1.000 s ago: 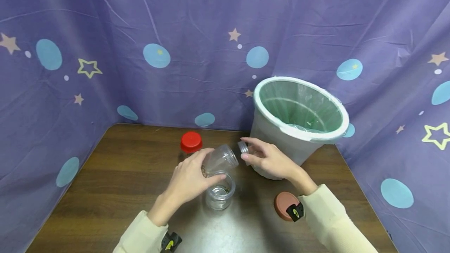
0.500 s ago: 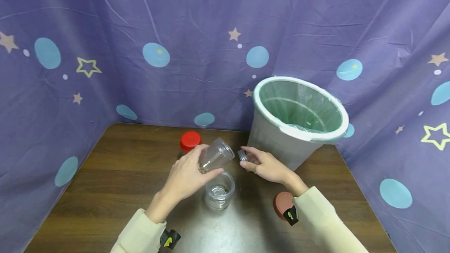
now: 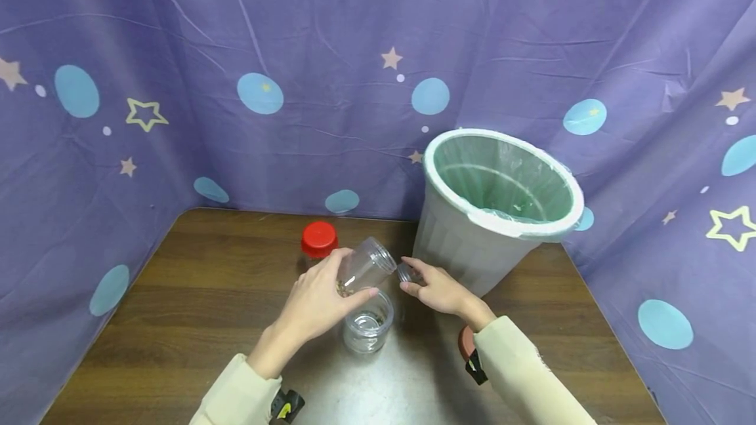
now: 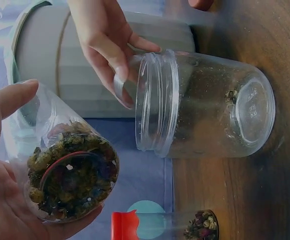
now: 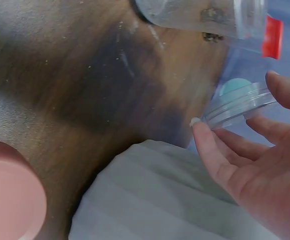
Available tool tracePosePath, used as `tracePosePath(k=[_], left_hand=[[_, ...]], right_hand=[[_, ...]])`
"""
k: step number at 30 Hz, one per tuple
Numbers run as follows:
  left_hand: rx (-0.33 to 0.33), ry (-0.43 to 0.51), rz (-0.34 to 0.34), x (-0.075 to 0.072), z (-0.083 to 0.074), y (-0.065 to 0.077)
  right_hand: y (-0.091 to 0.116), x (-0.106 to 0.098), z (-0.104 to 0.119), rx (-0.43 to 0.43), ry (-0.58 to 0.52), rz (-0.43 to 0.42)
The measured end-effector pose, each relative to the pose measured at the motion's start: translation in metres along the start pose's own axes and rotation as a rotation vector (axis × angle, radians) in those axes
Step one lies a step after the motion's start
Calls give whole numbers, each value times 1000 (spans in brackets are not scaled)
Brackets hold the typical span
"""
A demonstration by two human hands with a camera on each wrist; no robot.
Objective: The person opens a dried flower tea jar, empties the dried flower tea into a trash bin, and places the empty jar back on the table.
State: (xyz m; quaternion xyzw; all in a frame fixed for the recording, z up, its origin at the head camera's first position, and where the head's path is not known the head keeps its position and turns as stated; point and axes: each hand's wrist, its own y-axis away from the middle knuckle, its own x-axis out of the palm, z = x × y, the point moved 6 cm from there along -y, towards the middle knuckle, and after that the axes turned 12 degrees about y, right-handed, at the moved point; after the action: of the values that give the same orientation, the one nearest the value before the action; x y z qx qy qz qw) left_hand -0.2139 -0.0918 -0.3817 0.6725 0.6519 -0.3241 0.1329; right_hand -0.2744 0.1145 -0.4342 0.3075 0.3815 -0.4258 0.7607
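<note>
My left hand [image 3: 315, 300] grips a clear jar [image 3: 365, 266], tilted with its open mouth toward the right. Dried flowers and leaves [image 4: 75, 175] lie in the bottom of it. Below stands a wider clear jar [image 3: 367, 340], upright and lidless, with a few crumbs inside [image 4: 231, 96]. Between thumb and fingers, my right hand [image 3: 438, 290] pinches a clear threaded lid [image 5: 239, 105], held close to the tilted jar's mouth. Part of that lid is hidden by the fingers in the head view.
A red-lidded jar [image 3: 319, 239] with dried buds stands behind my left hand. At the back right is a large pale bin [image 3: 466, 248] with a liner bag. A pink lid [image 5: 12, 195] lies on the wooden table [image 3: 207, 294], partly under my right sleeve. A patterned curtain surrounds the table.
My right hand has moved left and down with the clear lid, closer to the tilted jar. The jar in my left hand rose slightly, then dipped a little.
</note>
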Motion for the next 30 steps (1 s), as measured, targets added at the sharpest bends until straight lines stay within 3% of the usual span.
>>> tracePosePath(k=[14, 30], left_hand=[[-1, -6, -1, 2, 0, 0], [-3, 1, 11, 4, 0, 0]], right_hand=[[-7, 15, -7, 18, 83, -34], [4, 24, -18, 22, 149, 19]])
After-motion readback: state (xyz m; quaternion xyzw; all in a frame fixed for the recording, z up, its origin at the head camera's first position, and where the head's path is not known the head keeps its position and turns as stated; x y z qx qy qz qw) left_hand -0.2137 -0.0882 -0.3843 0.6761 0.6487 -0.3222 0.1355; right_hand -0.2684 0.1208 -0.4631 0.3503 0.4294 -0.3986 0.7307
